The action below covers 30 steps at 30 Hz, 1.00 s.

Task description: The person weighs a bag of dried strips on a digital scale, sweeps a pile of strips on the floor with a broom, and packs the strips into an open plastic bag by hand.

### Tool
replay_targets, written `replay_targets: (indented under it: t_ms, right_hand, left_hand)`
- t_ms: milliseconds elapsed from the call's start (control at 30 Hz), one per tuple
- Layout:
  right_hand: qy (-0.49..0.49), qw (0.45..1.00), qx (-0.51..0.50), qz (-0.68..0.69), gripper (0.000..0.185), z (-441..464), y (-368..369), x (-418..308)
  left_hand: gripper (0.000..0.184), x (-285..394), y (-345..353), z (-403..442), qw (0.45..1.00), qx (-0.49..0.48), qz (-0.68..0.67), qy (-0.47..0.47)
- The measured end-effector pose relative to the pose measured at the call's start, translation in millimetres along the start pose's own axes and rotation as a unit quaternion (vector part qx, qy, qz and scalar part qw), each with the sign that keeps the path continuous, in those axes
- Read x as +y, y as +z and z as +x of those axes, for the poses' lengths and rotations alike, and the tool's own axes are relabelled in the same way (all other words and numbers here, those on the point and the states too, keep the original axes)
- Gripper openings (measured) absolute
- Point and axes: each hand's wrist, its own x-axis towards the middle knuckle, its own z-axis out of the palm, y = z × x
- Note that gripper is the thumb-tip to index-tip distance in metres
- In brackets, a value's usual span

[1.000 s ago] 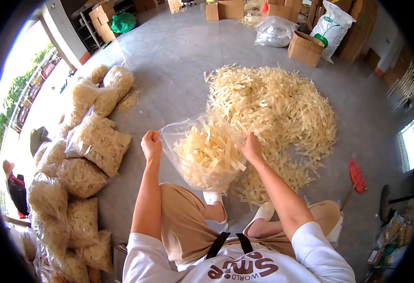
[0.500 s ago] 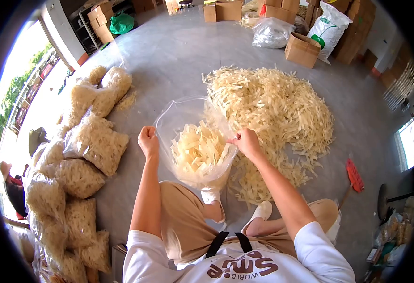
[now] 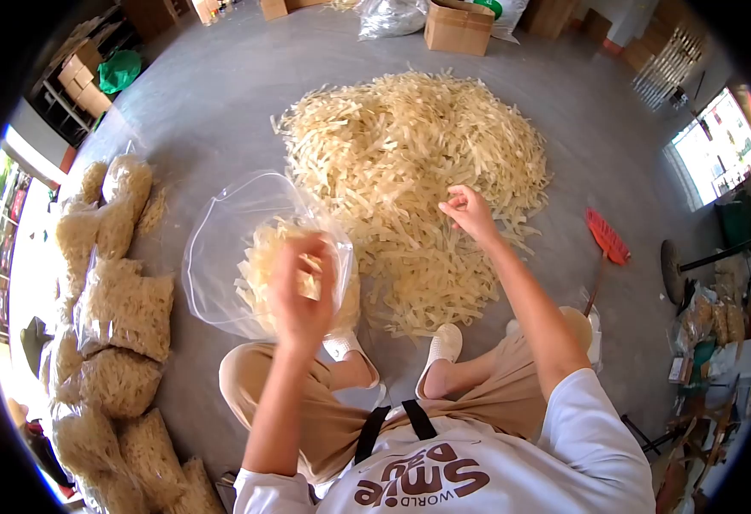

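Observation:
A clear plastic bag (image 3: 208, 265) partly filled with pale yellow flat strips stands on the floor by my left foot, its mouth wide. My left hand (image 3: 298, 291), somewhat blurred, is in front of the bag's right side; its fingers are bent and apart, with nothing visible in them. Whether it touches the plastic, I cannot tell. Over the big loose heap of pale strips (image 3: 418, 146) hovers my right hand (image 3: 471, 214). Its fingers are loosely curled and apart, and I see nothing held.
Stuffed clear bags of similar material (image 3: 123, 308) line the left side. A red broom or brush head (image 3: 607, 236) lies at the right, near a black stand (image 3: 673, 270). At the back are a cardboard box (image 3: 458, 27) and a silvery plastic bag (image 3: 391, 17).
Both hands have let go of the bag's rim. My right hand has moved over the heap, and my left hand came across the bag's front. The view has turned right and down.

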Motion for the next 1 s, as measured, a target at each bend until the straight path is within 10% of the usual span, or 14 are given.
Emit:
replay_targets:
  t_ms: [133, 367, 433, 533, 567, 667, 867, 1000]
  right_hand:
    - [0.145, 0.987, 0.046, -0.057, 0.075, 14.6, -35.2, 133.1]
    - [0.296, 0.944, 0.141, -0.026, 0.092, -45.6, -28.7, 298.6]
    - [0.424, 0.886, 0.187, 0.019, 0.094, -54.9, -23.8, 303.8]
    - [0.600, 0.738, 0.263, 0.160, 0.097, -48.1, -9.7, 293.3]
    - [0.647, 0.679, 0.284, 0.197, 0.098, -45.1, -1.3, 292.6]
    - [0.491, 0.805, 0.291, 0.162, 0.091, -61.9, 71.2, 359.4]
    - [0.234, 0.959, 0.150, 0.051, 0.068, -33.0, 110.2, 256.9]
    - [0.186, 0.935, 0.244, -0.180, 0.047, 7.8, 61.9, 263.0]
  left_hand:
    - [0.046, -28.0, 119.2, -80.4, 0.893, -0.305, -0.215, -0.250]
    - [0.109, -190.0, 205.3, -273.8, 0.825, -0.350, -0.037, -0.441]
    - [0.120, -187.0, 202.7, -272.8, 0.610, -0.277, 0.016, -0.742]
    - [0.125, -197.5, 210.3, -274.8, 0.518, -0.255, 0.005, -0.817]
    - [0.125, -194.8, 216.1, -271.6, 0.512, -0.257, 0.005, -0.819]
    - [0.124, -176.6, 242.2, -240.1, 0.489, -0.192, 0.035, -0.850]
    - [0.104, -218.0, 283.4, -248.3, 0.683, -0.156, -0.038, -0.713]
    - [0.111, -234.1, 274.4, -237.9, 0.741, -0.082, -0.163, -0.647]
